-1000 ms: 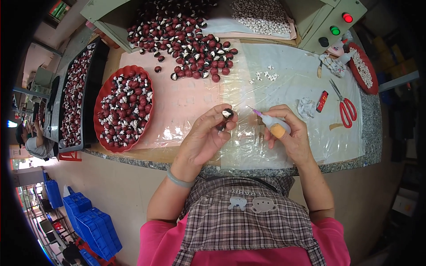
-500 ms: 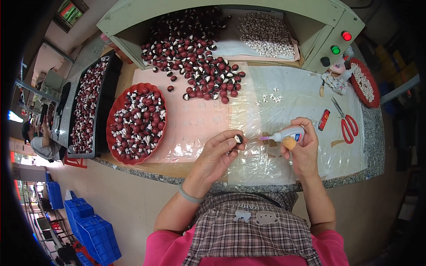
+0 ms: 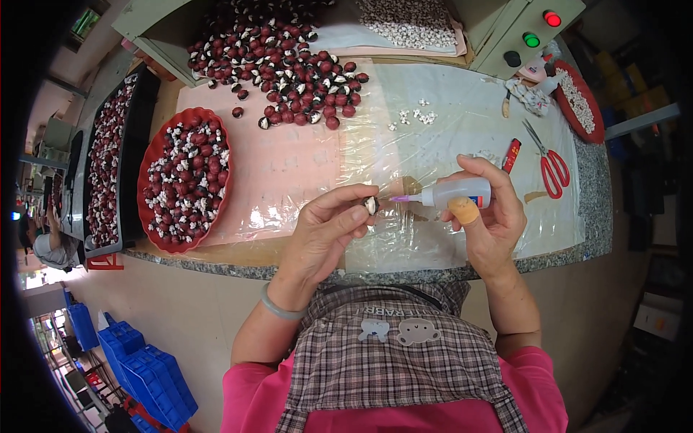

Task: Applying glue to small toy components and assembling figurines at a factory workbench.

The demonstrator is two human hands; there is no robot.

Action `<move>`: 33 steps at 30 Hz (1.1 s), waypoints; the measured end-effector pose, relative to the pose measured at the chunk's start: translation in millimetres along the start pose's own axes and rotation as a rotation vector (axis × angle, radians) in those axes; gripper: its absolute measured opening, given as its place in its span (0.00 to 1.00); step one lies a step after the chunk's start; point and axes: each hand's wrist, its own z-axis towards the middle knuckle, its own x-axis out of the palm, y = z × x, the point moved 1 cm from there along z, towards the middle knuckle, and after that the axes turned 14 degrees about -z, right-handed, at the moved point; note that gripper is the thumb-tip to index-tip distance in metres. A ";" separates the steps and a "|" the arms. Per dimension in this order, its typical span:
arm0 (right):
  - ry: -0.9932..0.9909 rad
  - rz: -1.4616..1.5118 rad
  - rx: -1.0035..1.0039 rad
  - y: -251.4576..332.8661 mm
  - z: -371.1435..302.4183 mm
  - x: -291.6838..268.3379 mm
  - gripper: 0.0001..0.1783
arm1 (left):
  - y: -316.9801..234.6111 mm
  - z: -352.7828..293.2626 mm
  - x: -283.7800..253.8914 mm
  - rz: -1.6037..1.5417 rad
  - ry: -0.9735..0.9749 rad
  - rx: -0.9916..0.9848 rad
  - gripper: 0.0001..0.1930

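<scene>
One dark ball (image 3: 371,206): held up off the surface (image 3: 599,216), right of the scalloped red tray (image 3: 175,247), a pale patch showing; a weak pinch could let it twist or drop.
Left hand (image 3: 328,231): right of the tray, its fingers pinching the ball between thumb and fingertips; with skin this close to the nozzle, stray liquid could wet the fingertips and, if it is glue, make them stick.
Purple nozzle (image 3: 408,198): its thin tip is just beside the ball, on the side away from the tray; I cannot tell whether they touch. A small jerk of either hand might scratch the ball or jab a finger.
Squeeze bottle (image 3: 442,192): farther right of the tray than the ball, lying nearly level; too hard a squeeze would probably flood the ball.
Right hand (image 3: 498,224): beyond the ball from the tray, fingers wrapped around the bottle, the thumb in a tan cover; that cover could slip on smooth plastic and spoil the aim.
White pieces (image 3: 424,117): loose, right of the tray and farther back; a drip there could clump them.
Heap of balls (image 3: 289,94): behind the tray and to its right; a bump could send outer ones rolling.
</scene>
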 end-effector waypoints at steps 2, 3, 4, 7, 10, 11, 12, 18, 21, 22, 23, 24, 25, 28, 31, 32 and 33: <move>0.004 -0.085 -0.096 -0.7 -3.1 -0.4 0.22 | 1.3 -0.4 -0.1 -0.007 -0.004 -0.006 0.16; 0.015 -0.111 -0.116 -0.4 -4.6 -0.7 0.23 | 1.8 -0.8 0.0 -0.004 0.002 -0.001 0.16; 0.025 -0.137 -0.137 0.1 -5.8 -0.9 0.23 | 2.2 -1.0 -0.2 -0.002 0.007 0.005 0.16; 0.025 -0.184 -0.176 1.8 -8.4 -1.1 0.23 | 3.7 -1.3 -1.8 0.018 0.025 -0.006 0.16; 0.033 -0.218 -0.192 0.5 -9.8 -1.0 0.24 | 5.6 -1.2 -2.5 -0.005 0.011 0.003 0.16; 0.034 -0.218 -0.191 0.3 -9.8 -0.9 0.24 | 5.4 -1.4 -2.0 -0.006 0.010 0.003 0.16; 0.034 -0.233 -0.203 0.3 -9.9 -0.7 0.24 | 4.9 -1.8 -1.1 -0.001 0.007 -0.001 0.17; 0.047 -0.269 -0.210 2.0 -9.3 0.3 0.24 | 4.7 -1.5 -2.1 0.005 0.009 -0.021 0.17; 0.047 -0.303 -0.250 -0.4 -7.1 0.4 0.24 | 5.1 -1.2 -1.9 0.015 0.014 -0.023 0.17; 0.036 -0.331 -0.295 -1.2 -6.3 0.4 0.24 | 5.1 -1.1 -1.6 0.022 0.015 -0.025 0.17; 0.036 -0.333 -0.295 0.1 -6.5 -0.1 0.24 | 5.1 -0.8 -1.6 0.021 0.016 -0.025 0.17; 0.051 -0.347 -0.275 2.2 -6.8 -0.8 0.24 | 5.1 -0.6 -1.6 0.019 0.016 -0.029 0.17; 0.066 -0.362 -0.255 3.3 -6.7 -1.2 0.24 | 5.0 -0.2 -1.7 0.017 0.017 -0.032 0.17; 0.046 -0.369 -0.348 0.2 -3.7 -2.5 0.23 | 4.5 0.4 -2.0 0.010 0.011 -0.029 0.16; 0.034 -0.210 -0.182 -5.3 -5.2 -5.6 0.21 | 3.4 2.1 -6.5 -0.027 0.031 -0.020 0.16; 0.004 0.014 -0.012 -5.9 -4.1 -3.8 0.20 | 2.4 2.1 -7.2 -0.028 0.037 -0.019 0.16; 0.000 0.119 0.049 -8.7 -0.3 -4.8 0.19 | 0.8 1.5 -8.6 -0.008 0.006 -0.022 0.15</move>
